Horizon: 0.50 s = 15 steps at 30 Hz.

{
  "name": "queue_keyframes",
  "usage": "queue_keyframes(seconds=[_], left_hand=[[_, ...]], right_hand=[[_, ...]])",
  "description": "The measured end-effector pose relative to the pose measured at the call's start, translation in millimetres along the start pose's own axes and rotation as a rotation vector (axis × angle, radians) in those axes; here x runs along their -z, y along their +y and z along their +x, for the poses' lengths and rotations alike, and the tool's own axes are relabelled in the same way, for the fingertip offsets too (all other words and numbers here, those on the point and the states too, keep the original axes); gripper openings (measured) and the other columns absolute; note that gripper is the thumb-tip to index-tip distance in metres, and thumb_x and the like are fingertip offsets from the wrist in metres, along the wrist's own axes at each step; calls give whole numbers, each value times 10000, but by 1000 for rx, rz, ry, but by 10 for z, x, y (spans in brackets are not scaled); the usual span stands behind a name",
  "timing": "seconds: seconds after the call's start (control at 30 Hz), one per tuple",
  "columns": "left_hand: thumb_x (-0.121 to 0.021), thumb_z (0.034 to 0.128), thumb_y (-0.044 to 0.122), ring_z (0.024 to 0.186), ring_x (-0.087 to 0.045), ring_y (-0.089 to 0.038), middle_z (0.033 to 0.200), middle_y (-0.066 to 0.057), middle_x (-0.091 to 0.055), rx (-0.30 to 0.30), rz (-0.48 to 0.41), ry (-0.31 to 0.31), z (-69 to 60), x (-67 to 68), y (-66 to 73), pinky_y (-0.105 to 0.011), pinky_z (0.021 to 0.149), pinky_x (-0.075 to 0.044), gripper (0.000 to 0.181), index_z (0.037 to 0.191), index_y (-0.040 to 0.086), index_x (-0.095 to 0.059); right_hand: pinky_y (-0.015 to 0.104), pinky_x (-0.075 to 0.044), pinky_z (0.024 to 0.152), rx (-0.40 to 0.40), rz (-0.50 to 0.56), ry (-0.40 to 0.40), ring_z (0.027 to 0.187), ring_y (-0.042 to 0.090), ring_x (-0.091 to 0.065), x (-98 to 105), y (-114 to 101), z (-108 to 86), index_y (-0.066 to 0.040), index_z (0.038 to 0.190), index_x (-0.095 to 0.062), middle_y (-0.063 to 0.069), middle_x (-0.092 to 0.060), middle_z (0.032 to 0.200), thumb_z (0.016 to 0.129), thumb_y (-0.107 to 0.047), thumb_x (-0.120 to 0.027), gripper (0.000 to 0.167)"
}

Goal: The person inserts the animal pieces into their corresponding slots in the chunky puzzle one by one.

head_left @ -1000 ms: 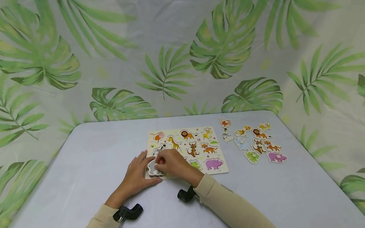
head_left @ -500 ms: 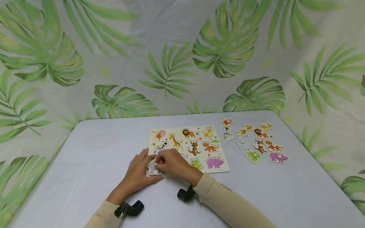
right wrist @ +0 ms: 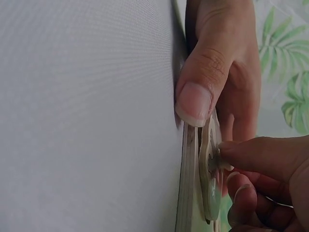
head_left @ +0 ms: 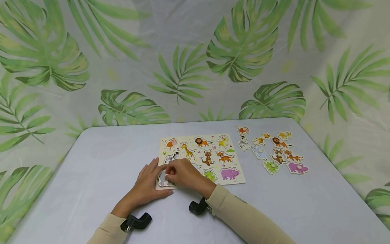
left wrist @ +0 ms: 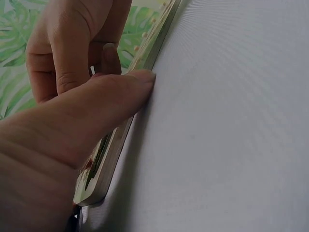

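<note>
My right hand (head_left: 186, 174) pinches the small knob of a grey animal-shaped puzzle piece (head_left: 162, 179), over the near left corner of a wooden puzzle board (head_left: 241, 178). In the right wrist view the piece (right wrist: 211, 183) stands slightly proud of the board (right wrist: 186, 193). Around that same corner rests my left hand (head_left: 146, 186), its thumb along the near edge and its fingers by the left side. Its thumb (left wrist: 111, 92) lies against the board's edge (left wrist: 113, 159) in the left wrist view. My right hand hides part of the piece and of the board's lower middle.
Several loose animal pieces lie right of the board, among them a zebra (head_left: 243, 143), a lion (head_left: 281, 142), a frog (head_left: 271, 167) and a purple hippo (head_left: 298, 168). The white-covered table (head_left: 100, 162) backs onto a leaf-patterned cloth (head_left: 182, 40).
The grey piece looks a little flatter against the board than a second ago, with less dark edge showing beneath it. Both hands stay nearly in place; the head view has shifted slightly.
</note>
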<state>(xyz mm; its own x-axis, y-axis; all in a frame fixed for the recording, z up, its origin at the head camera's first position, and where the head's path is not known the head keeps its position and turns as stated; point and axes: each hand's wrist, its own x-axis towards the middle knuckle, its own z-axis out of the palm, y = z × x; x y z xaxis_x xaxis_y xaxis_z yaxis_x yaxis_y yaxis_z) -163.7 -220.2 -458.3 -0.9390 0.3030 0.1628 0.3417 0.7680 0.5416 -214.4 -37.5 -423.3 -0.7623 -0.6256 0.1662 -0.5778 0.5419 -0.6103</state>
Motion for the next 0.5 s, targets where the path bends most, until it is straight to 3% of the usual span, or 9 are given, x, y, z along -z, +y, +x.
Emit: queue_keyframes(seconds=[0.5], left_hand=[[-773, 709, 579, 1455, -135, -360, 1567, -195, -214, -5, -1, 5, 1, 4, 16, -582, 1145, -90, 833, 1398, 208, -488]], right_hand=[[153, -408, 549, -5, -17, -1, 574, 6, -487, -4, 2, -6, -131, 763, -672, -115, -546, 600, 827, -130, -735, 89]])
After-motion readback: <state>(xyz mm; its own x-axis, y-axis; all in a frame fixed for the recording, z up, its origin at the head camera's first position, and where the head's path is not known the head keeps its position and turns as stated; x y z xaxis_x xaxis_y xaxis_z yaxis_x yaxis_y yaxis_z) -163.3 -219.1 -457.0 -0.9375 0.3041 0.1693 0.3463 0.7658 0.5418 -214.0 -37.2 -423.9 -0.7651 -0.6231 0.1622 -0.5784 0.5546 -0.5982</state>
